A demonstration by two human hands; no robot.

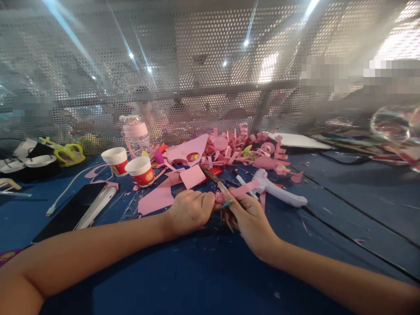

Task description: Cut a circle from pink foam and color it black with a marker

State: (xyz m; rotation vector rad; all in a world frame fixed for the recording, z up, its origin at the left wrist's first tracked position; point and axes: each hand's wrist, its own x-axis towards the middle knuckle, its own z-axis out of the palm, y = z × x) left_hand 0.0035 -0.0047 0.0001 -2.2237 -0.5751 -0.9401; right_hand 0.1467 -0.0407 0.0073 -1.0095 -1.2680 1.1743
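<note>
Strip of pink paper (245,188) runs between the two hands, above the blue table (183,275); the left hand (192,210) is curled tight, seeming to pinch one end, its fingertips hidden; the right hand (252,221) grasps the strip between thumb and fingers, with scissors (215,177) at the thumb, blades pointing away, though how firmly they are held I cannot tell; the strip looks light, soft and bendy, likely easy to crease, so a gentle, flat pinch near each end should suit.
</note>
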